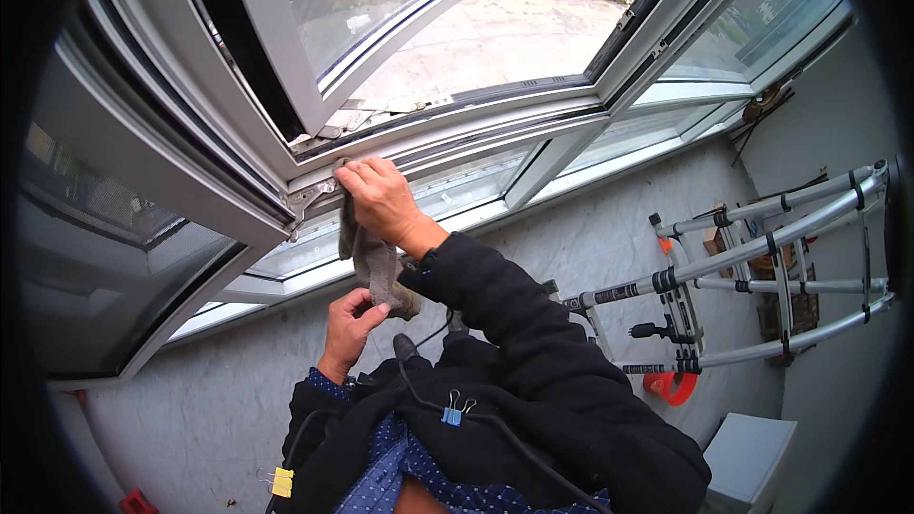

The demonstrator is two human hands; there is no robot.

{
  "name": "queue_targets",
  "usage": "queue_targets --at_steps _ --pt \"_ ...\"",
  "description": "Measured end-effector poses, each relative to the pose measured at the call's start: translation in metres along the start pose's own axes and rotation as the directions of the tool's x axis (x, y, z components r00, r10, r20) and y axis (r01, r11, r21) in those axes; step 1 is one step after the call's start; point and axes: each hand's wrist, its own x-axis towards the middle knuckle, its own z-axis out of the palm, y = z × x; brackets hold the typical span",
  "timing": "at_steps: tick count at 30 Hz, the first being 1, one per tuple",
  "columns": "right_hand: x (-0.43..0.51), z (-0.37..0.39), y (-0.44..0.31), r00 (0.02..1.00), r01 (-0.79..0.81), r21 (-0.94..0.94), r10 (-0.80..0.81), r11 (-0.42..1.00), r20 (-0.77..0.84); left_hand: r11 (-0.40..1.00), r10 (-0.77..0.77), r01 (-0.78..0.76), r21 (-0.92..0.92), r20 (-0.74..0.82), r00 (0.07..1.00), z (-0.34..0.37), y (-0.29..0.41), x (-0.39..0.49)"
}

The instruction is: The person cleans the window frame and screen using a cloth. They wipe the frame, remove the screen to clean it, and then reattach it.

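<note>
My right hand [382, 201] presses a bunched grey-brown cloth [371, 257] against the lower rail of the white window frame [457, 130]. Just left of those fingers sits a metal hinge arm [312, 194] at the frame's corner. The cloth hangs down from there, and my left hand [348, 332] pinches its lower part between thumb and fingers. Its bottom end looks stained darker. Above, an outward-opened window sash [321, 107] stands ajar. On the left, a second sash with a mesh-like pane [121, 228] is swung inward.
A telescopic aluminium ladder [714, 268] stands at my right, with an orange-red ring-shaped object [671, 387] beneath it. Nearby is a white box [751, 457]. A red object [137, 502] lies on the marble-look floor [193, 428]. A cable [514, 435] runs across my jacket.
</note>
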Motion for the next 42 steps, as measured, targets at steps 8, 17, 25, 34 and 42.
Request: queue_targets --at_steps 8,17,25,34,42 --pt "-0.015 -0.049 0.048 0.999 -0.036 -0.084 0.037 0.996 0.014 0.999 -0.039 0.038 0.027 0.036 0.999 0.035 -0.001 0.030" --pt "-0.061 -0.154 0.175 0.997 -0.079 -0.371 0.067 0.925 -0.043 0.995 -0.018 0.001 0.104 0.162 0.987 0.099 0.003 0.080" --pt "-0.079 -0.238 0.267 0.935 -0.349 -0.559 0.317 0.752 -0.157 0.978 -0.013 -0.055 0.203 0.320 0.947 0.168 0.027 0.134" --pt "-0.062 -0.180 0.191 0.963 -0.268 -0.383 0.251 0.884 -0.093 0.950 -0.177 0.070 0.304 0.341 0.923 0.176 0.013 0.124" --pt "-0.032 -0.121 0.127 0.991 -0.072 -0.180 0.092 0.981 0.102 0.971 -0.127 0.057 0.232 0.299 0.946 0.173 0.001 0.120"
